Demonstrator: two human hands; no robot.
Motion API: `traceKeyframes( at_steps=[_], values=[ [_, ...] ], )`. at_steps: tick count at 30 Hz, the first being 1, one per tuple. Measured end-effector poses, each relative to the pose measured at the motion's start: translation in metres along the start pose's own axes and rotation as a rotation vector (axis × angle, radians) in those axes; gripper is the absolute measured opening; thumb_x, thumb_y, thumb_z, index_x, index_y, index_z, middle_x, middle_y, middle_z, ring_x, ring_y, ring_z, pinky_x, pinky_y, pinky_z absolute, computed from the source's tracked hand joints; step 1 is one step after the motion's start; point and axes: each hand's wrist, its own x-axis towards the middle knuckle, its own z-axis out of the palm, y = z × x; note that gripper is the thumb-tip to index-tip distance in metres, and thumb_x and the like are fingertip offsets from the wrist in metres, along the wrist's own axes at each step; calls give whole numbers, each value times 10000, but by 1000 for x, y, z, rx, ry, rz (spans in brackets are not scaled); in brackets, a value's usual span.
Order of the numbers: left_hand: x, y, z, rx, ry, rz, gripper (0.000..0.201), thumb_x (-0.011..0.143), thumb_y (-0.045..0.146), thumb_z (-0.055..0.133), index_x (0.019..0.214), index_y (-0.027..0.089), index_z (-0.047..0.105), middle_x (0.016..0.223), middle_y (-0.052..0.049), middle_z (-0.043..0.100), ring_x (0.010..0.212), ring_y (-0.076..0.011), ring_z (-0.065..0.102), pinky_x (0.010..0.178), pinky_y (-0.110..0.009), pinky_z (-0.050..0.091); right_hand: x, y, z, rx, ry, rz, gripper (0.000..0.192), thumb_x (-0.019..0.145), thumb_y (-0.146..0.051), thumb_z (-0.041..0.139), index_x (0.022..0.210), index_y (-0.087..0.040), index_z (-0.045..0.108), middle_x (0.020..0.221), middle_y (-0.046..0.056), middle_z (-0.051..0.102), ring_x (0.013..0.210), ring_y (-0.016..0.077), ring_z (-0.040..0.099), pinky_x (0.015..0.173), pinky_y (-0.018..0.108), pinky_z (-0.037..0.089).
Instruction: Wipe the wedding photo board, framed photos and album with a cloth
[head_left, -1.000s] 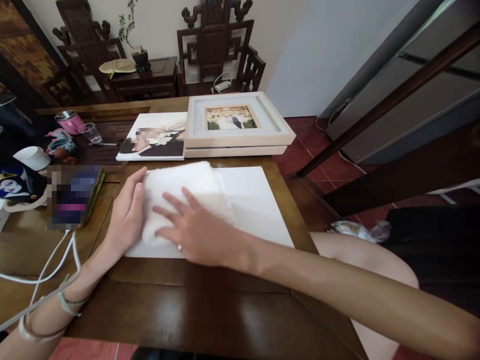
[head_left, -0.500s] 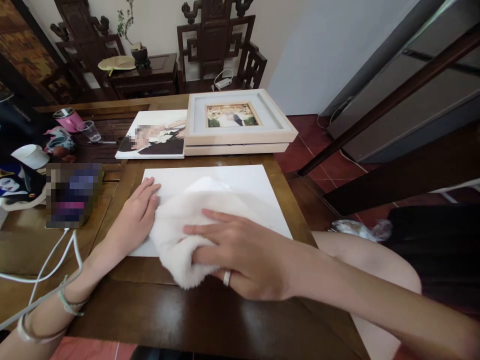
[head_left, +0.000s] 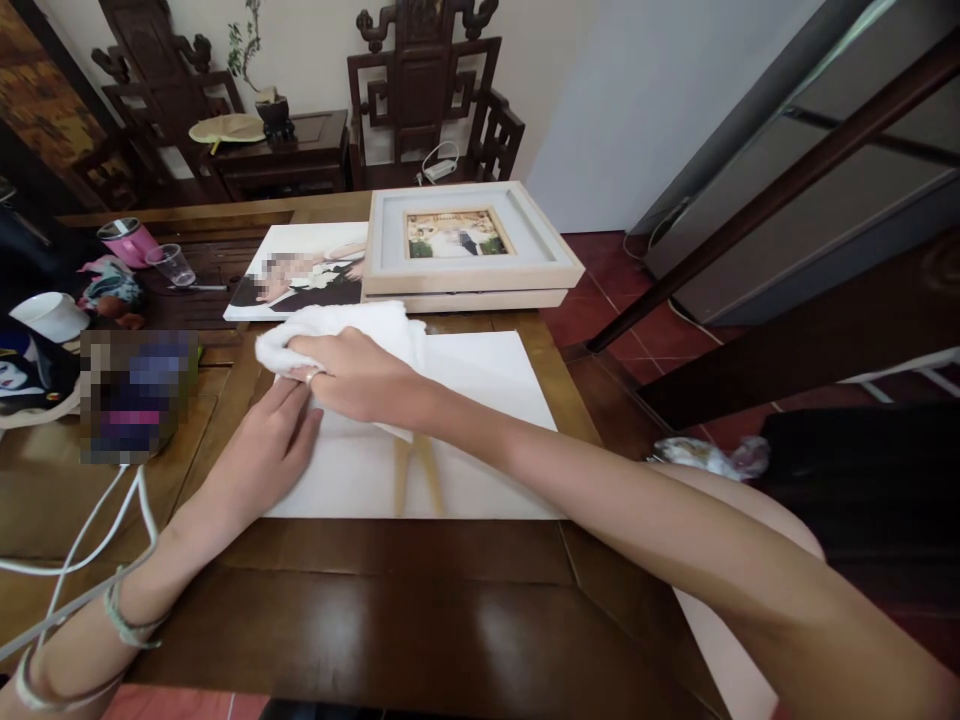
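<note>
pressing white cloth [head_left: 352, 325] on white board [head_left: 480, 400], framed photo [head_left: 459, 233] in stacked frames [head_left: 469, 270] behind

Two hands [head_left: 270, 450], one cloth [head_left: 352, 325], two frames [head_left: 469, 240].

- I find no readable text, label, brand, number or sign anywhere in my view.
- The box [head_left: 139, 395] to my left is blurred out, so I cannot read its print.
- The framed picture [head_left: 455, 232] and the photo print [head_left: 300, 280] carry images only.
</note>
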Motion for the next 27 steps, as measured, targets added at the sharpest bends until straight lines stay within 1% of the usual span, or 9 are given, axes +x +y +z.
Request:
traceKeyframes(
  at_steps=[3, 6, 9, 12, 16, 19, 22, 25, 27],
  values=[
    [-1, -1, 0, -7, 3, -6, 388, 973, 320, 347, 1216, 131, 582, 1275, -153, 572, 1206, -303, 548, 1041, -476, 448, 10, -2, -2, 0, -34, 12, 180, 833, -157, 380, 889, -215, 541, 843, 50, 621, 724, 208, 516, 664, 305, 383],
    [-2, -5, 3, 51, 8, -5, 459, 978, 343, 338, 1342, 123, 509, 1443, -157, 467, 1352, -317, 424, 1115, -510, 370, -3, 7, -11, -14, 5, 6, 186, 847, -159, 375, 892, -205, 549, 886, 55, 631, 726, 200, 531, 667, 300, 392],
    [-5, -8, 6, 103, 7, -14, 513, 984, 364, 329, 1414, 106, 433, 1519, -153, 383, 1430, -303, 309, 1163, -518, 295, -32, 23, -28, -62, 50, 82, 202, 879, -181, 368, 890, -200, 569, 837, 43, 631, 712, 198, 535, 682, 304, 401],
    [-6, -8, 7, 120, -2, -15, 522, 989, 355, 315, 1419, 79, 421, 1529, -163, 365, 1443, -291, 285, 1179, -495, 274, -67, 42, -46, -157, 109, 200, 196, 890, -205, 384, 862, -208, 578, 709, 13, 584, 651, 194, 528, 661, 304, 411],
    [-6, -7, 9, 149, 6, -2, 520, 991, 344, 307, 1426, 78, 407, 1531, -170, 359, 1446, -296, 276, 1183, -496, 266, -111, 60, -52, -273, 128, 207, 177, 879, -195, 389, 809, -224, 549, 655, 6, 571, 684, 231, 598, 732, 372, 476],
    [-5, -6, 11, 181, 14, 18, 507, 995, 332, 293, 1427, 92, 404, 1526, -168, 368, 1446, -295, 274, 1179, -502, 271, -143, 52, -42, -324, 112, 80, 196, 843, -139, 392, 845, -235, 562, 890, 55, 675, 971, 287, 654, 930, 471, 466],
    [-5, -6, 12, 214, 7, 35, 506, 998, 327, 284, 1420, 78, 411, 1518, -184, 373, 1446, -306, 272, 1171, -505, 283, -170, 29, -35, -302, 28, -23, 237, 807, -95, 413, 836, -258, 582, 1091, 46, 690, 1222, 284, 566, 1055, 475, 417],
    [-4, -7, 12, 224, -5, 32, 497, 998, 328, 282, 1426, 109, 408, 1526, -167, 365, 1446, -314, 269, 1162, -519, 295, -184, 10, -38, -241, -62, -24, 260, 777, -86, 453, 802, -296, 605, 1083, -1, 710, 1252, 272, 550, 1073, 456, 428],
    [-4, -8, 12, 225, -10, 32, 498, 998, 331, 279, 1429, 117, 404, 1529, -164, 360, 1446, -317, 268, 1160, -525, 297, -183, 9, -44, -211, -88, 9, 261, 778, -103, 472, 797, -317, 620, 1040, -21, 722, 1192, 278, 595, 1084, 468, 425]
  ],
)
